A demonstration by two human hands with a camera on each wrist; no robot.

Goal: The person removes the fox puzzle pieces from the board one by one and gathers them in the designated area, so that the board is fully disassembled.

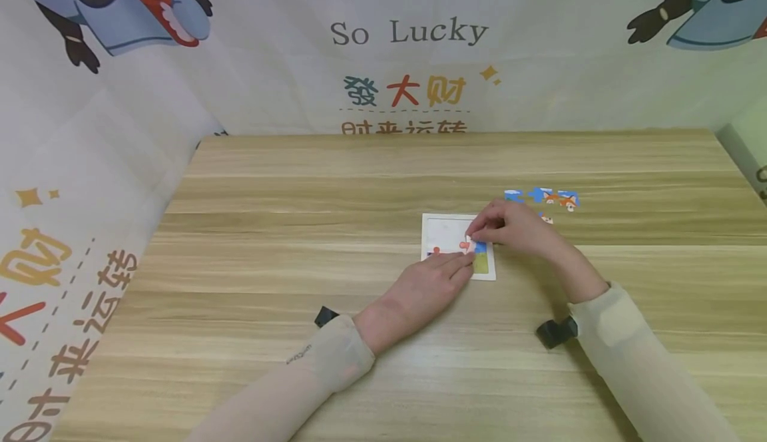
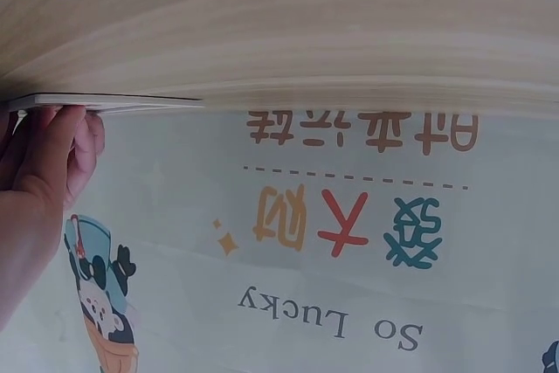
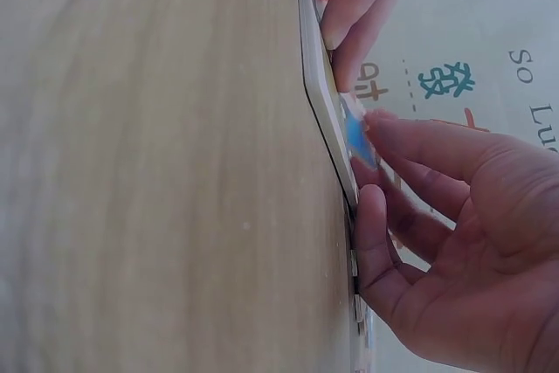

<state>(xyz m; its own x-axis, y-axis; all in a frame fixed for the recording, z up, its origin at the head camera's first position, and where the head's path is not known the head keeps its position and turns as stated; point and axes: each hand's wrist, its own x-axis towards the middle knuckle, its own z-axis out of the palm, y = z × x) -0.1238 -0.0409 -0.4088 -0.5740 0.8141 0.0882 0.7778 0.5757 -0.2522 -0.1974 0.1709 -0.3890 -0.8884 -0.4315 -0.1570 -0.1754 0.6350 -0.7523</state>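
Note:
A small white-framed jigsaw board [image 1: 429,229] lies on the table, part of its lower area filled with coloured pieces. My left hand [image 1: 434,282] rests across its lower edge, fingers nearly straight and pressing on the pieces. At the board's right side my right hand [image 1: 515,229] pinches a puzzle piece [image 1: 470,245] between thumb and fingertips, close over the left fingertips. A blue patch [image 3: 356,135] shows beside the right fingertips in the right wrist view. The left wrist view has the left hand [image 2: 44,159] at the board's edge [image 2: 113,100]; its fingers hide part of the picture.
Several loose jigsaw pieces [image 1: 557,197], blue with orange fox parts, lie behind the right hand, one partly hidden by it. A printed cloth [image 1: 407,2] hangs behind the wooden table [image 1: 269,229]. Each wrist wears a black camera [image 1: 556,333].

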